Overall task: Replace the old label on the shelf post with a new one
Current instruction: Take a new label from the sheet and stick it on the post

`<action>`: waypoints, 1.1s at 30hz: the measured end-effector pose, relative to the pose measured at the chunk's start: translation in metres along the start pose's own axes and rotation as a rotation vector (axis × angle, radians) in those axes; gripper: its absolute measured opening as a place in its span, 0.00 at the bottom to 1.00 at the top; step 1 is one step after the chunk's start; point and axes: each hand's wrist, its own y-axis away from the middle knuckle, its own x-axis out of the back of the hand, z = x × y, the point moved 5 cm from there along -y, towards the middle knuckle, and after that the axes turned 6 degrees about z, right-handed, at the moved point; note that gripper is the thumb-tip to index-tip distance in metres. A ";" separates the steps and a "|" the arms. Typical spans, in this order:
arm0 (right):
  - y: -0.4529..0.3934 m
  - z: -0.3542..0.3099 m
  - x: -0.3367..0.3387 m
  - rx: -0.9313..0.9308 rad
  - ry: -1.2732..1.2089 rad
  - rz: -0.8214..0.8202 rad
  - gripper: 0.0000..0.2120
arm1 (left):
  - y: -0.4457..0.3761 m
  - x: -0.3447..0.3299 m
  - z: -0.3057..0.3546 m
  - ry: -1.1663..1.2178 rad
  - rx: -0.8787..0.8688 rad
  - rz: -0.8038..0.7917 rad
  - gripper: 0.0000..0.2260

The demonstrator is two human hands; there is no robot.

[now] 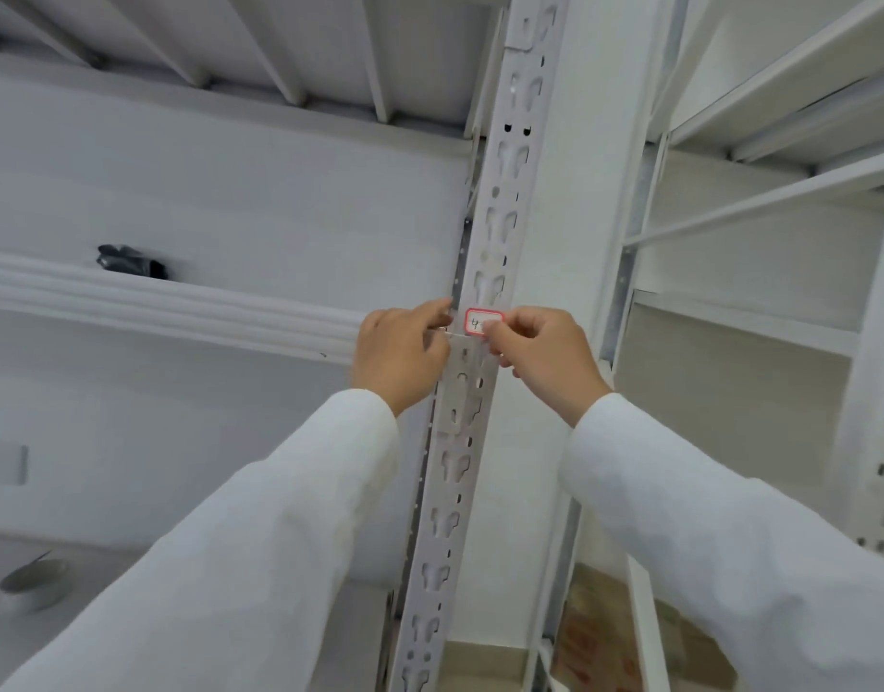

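A white perforated shelf post [500, 202] runs up the middle of the head view. A small white label [478, 323] with a red border and handwritten "4-" sits on the post at hand height. My right hand [540, 357] pinches the label's right edge with thumb and fingertips, covering part of it. My left hand [402, 349] rests against the post's left side, fingertips touching the post just left of the label and holding a thin white strip [452, 334]. Both arms wear white sleeves.
A white shelf board [170, 302] runs left of the post, with a dark object [130, 262] on it. More white shelving [759, 312] stands to the right. A cardboard box [629, 636] lies low at the right, and a grey round object [30, 581] at lower left.
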 end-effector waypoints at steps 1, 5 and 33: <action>-0.001 0.000 -0.002 0.001 0.006 0.008 0.11 | 0.000 -0.001 0.001 -0.044 -0.037 0.029 0.20; -0.004 0.003 -0.008 -0.024 0.023 0.049 0.12 | -0.003 -0.002 0.000 -0.024 -0.034 0.034 0.19; -0.001 0.002 -0.012 -0.020 -0.087 0.127 0.10 | -0.001 -0.004 0.001 -0.047 -0.016 -0.034 0.18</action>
